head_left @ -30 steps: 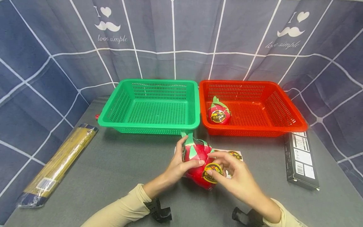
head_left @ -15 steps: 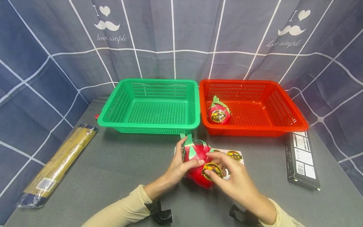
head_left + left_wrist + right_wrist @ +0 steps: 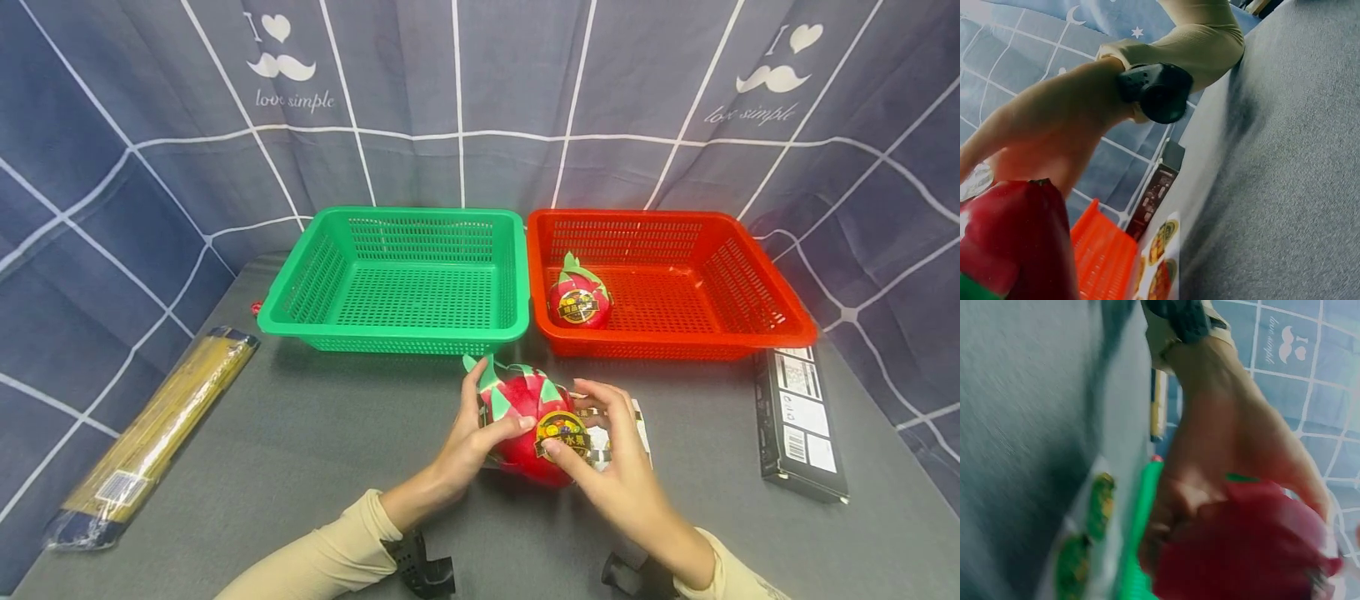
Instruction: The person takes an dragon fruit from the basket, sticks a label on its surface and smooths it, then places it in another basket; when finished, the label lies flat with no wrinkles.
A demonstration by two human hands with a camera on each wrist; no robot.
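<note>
A red dragon fruit (image 3: 523, 392) with green leaf tips is held over the table by my left hand (image 3: 461, 437), its thumb across the front and fingers around the leafy side. A round black-and-gold sticker (image 3: 562, 427) lies against the fruit's right face. My right hand (image 3: 618, 467) presses its thumb on the sticker's lower edge, the fingers spread along the fruit's right side. Behind the fruit, partly hidden, is a white sticker sheet (image 3: 642, 429). In the left wrist view the fruit (image 3: 1022, 231) fills the lower left corner; the right wrist view is blurred.
A green basket (image 3: 393, 340) and a red basket (image 3: 675, 343) stand side by side at the back. The red one contains another stickered dragon fruit (image 3: 579, 292). At left lies a pack of thin sticks (image 3: 165, 425); at right, a black-and-white box (image 3: 798, 425).
The sticker has gone from a tilted position in my right fingers to lying against the fruit. The fruit has shifted slightly up and left, and my right fingers have spread apart.
</note>
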